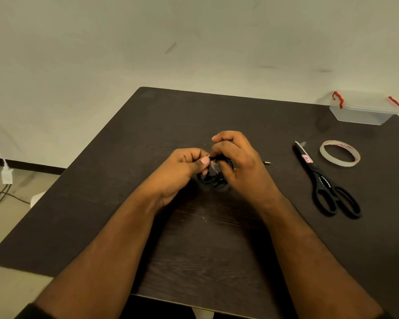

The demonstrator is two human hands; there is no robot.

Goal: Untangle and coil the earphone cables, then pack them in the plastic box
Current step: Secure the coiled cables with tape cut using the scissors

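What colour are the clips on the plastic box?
Red clips on the clear plastic box, seen in the head view.

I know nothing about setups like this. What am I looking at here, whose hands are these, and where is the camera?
No machine here: a person wears one camera on the head, looking down at their own bare hands over a dark table. The left hand and right hand together pinch a coiled black earphone cable; its metal plug pokes out to the right. Further right lie black scissors and a tape roll. The clear plastic box with red latches waits at the far right corner.
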